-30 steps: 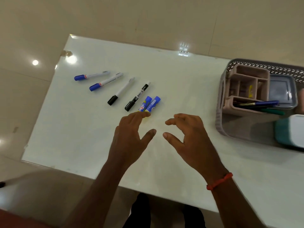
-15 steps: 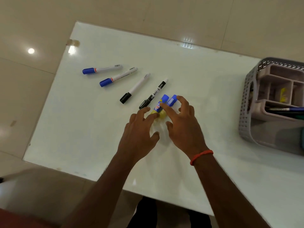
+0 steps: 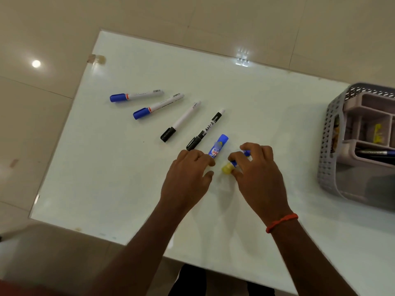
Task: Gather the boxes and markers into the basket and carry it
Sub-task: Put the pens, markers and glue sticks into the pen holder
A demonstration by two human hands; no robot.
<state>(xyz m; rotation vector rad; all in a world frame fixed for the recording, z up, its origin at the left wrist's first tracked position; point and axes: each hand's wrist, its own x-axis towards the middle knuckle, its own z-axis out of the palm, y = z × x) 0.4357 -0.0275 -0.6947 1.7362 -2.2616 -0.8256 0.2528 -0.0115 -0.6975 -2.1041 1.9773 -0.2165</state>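
Observation:
Two blue-capped markers [image 3: 136, 95] [image 3: 157, 105] and two black-capped markers [image 3: 180, 122] [image 3: 205, 129] lie fanned out on the white table [image 3: 256, 103]. One blue glue stick [image 3: 218, 147] lies beside the last marker, and the fingertips of my left hand [image 3: 188, 176] rest on its near end. My right hand [image 3: 257, 170] is closed around a second blue glue stick with a yellow end [image 3: 227, 168], slightly off the table. The grey basket [image 3: 330, 150] stands at the right edge of view.
Inside the basket sits a pale organiser [image 3: 367, 122] with compartments and pens [image 3: 376, 153]. The table's near edge runs just below my forearms. Beige floor tiles surround the table.
My right hand has closed on one glue stick and drawn it right, away from the other. My left hand has come down onto the near end of the remaining stick.

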